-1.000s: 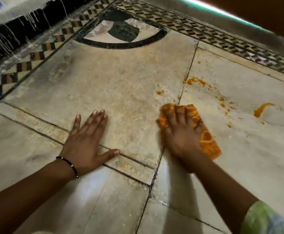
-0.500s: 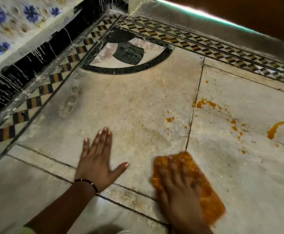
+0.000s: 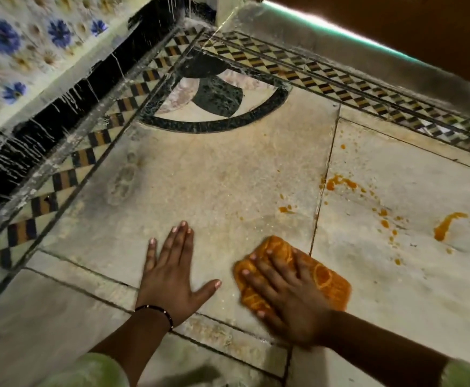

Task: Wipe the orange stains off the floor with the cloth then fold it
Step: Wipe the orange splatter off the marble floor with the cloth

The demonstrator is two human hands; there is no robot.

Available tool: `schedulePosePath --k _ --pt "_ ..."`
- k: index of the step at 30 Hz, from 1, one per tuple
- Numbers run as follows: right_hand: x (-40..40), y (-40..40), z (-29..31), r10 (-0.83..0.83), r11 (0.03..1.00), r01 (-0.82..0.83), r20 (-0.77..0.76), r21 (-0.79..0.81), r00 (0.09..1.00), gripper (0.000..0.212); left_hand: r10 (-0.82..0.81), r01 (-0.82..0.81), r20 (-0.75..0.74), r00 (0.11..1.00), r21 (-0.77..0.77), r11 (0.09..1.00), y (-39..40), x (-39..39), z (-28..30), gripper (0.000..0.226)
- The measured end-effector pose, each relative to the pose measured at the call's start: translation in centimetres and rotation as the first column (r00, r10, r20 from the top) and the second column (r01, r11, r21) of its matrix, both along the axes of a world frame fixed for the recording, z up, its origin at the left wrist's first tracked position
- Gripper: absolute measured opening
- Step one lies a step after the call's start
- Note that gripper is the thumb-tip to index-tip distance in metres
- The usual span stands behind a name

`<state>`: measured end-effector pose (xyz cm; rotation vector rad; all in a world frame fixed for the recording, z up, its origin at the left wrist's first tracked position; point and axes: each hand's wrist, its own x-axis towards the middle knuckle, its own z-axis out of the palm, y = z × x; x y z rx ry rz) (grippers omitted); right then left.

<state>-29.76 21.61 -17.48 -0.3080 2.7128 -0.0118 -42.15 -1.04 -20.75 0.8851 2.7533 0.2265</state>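
Nearest to us, at six o'clock, two forearms enter the view, each with a pale green sleeve edge at the bottom border. The left hand [image 3: 171,277] lies flat on the floor [image 3: 228,174], palm down, fingers straight and close together, thumb spread toward three o'clock. It holds nothing. A thin dark bracelet [image 3: 155,312] circles that wrist.

Just beside it, at about four o'clock from centre, the right hand [image 3: 289,300] presses down on the orange cloth [image 3: 323,277]. We find its fingers extended and slightly fanned over the top of the cloth, not curled round it; the hand is somewhat blurred. The cloth sits bunched into a rough oblong, lying across the joint between two slabs, with its far-right part showing past the hand.

Farther out, toward two and three o'clock, orange stains [image 3: 448,224] are on the right slab: one long curved smear, a scatter of small drops, and a patch beside the joint line. Two small spots lie on the middle slab, near the cloth but apart from it.

At twelve o'clock we note a dark curved inlay [image 3: 217,93] and a checkered border [image 3: 339,76]. At ten o'clock stands a wall with blue flower tiles [image 3: 32,34].
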Motion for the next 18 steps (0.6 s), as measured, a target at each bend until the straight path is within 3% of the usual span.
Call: schedulePosePath --k 2,6,10,12,15,18 --pt "-4.4 -1.6 -0.5 0.072 0.994 -0.08 -0.113 -0.072 0.991 0.069 0.003 -0.003 -0.025 1.0 -0.004 1.0 0.0 -0.1 -0.2 0.103" --pt "-11.6 1.4 -1.0 -0.148 0.988 0.141 -0.138 -0.058 0.979 0.068 -0.002 0.001 -0.055 0.999 -0.009 1.0 0.0 -0.2 -0.4 0.102" --pt "-6.7 6.0 -1.2 -0.469 0.883 0.458 -0.187 -0.101 0.863 0.061 0.009 -0.009 -0.034 0.999 0.015 1.0 0.0 -0.1 -0.3 0.103" --pt "-3.3 3.9 -1.1 -0.519 0.854 0.516 -0.193 -0.071 0.833 0.061 0.02 -0.02 -0.015 1.0 0.041 0.999 -0.1 -0.2 -0.4 0.104" --pt "-4.0 -0.6 -1.2 -0.382 0.924 0.376 -0.145 -0.069 0.913 0.062 0.026 -0.026 -0.002 1.0 0.059 0.998 -0.2 -0.2 -0.2 0.104" --pt "-10.4 -2.6 -1.2 -0.189 0.976 0.175 -0.105 -0.13 0.976 0.061 0.033 -0.033 0.0 0.999 0.069 0.997 -0.4 -0.1 -0.4 0.103"
